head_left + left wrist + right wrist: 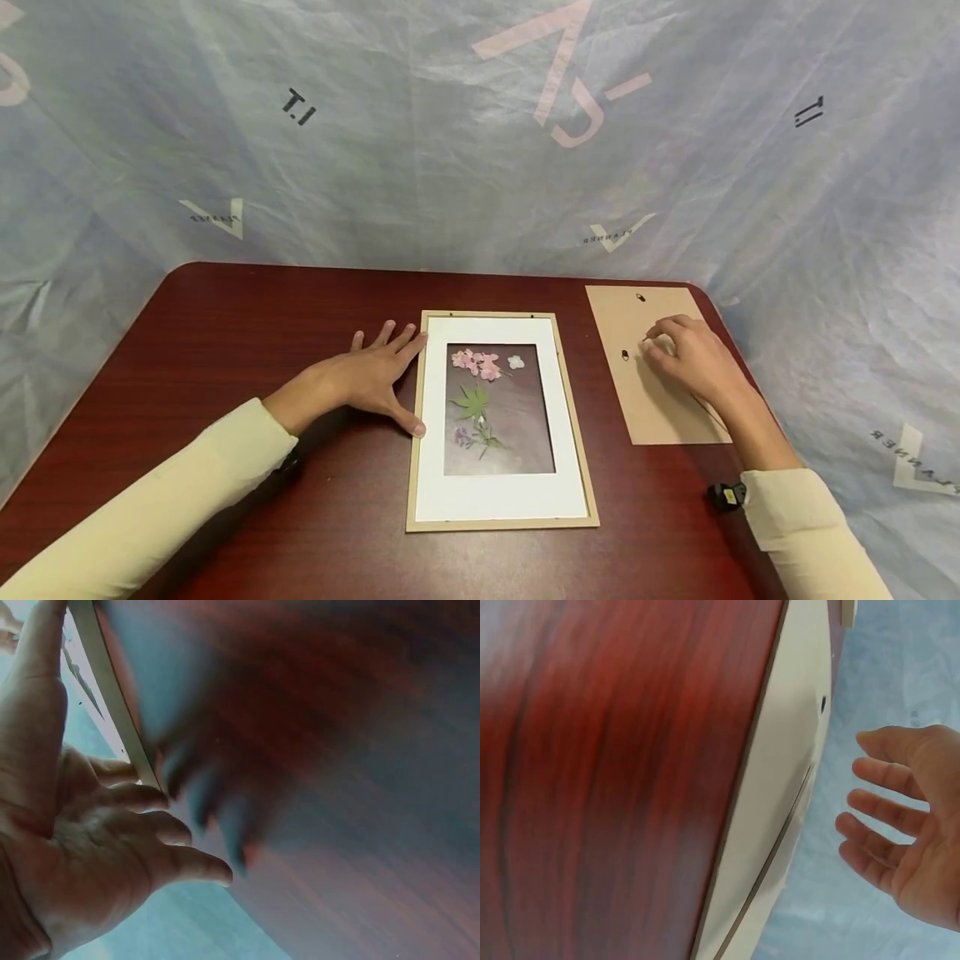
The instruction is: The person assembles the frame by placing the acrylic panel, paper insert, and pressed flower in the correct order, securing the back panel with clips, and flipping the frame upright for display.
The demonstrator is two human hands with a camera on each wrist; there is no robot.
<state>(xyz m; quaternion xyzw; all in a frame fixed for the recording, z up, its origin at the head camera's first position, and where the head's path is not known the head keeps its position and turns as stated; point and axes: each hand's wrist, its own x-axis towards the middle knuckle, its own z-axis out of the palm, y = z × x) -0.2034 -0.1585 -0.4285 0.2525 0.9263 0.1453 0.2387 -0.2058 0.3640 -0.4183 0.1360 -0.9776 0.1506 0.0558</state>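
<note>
A light wooden picture frame point(502, 526) lies on the table with a white mat point(495, 500) inside it. Within the mat's opening are pink pressed flowers point(480, 364), a small white flower point(515, 362), a green leaf point(472, 402) and a purple flower sprig point(462, 437). My left hand point(367, 375), fingers spread, touches the frame's left edge with its thumb and a fingertip. Over the tan backing board point(622, 317) at the right hovers my right hand point(693, 358). Its fingers point(885, 817) are loosely bent, with nothing between them in the right wrist view.
Two small black metal hangers, one of them the upper hanger point(641, 297), sit on the backing board. A long dark slit point(761, 877) runs along that board. The dark red table point(247, 350) has a grey printed sheet point(420, 167) hanging around it.
</note>
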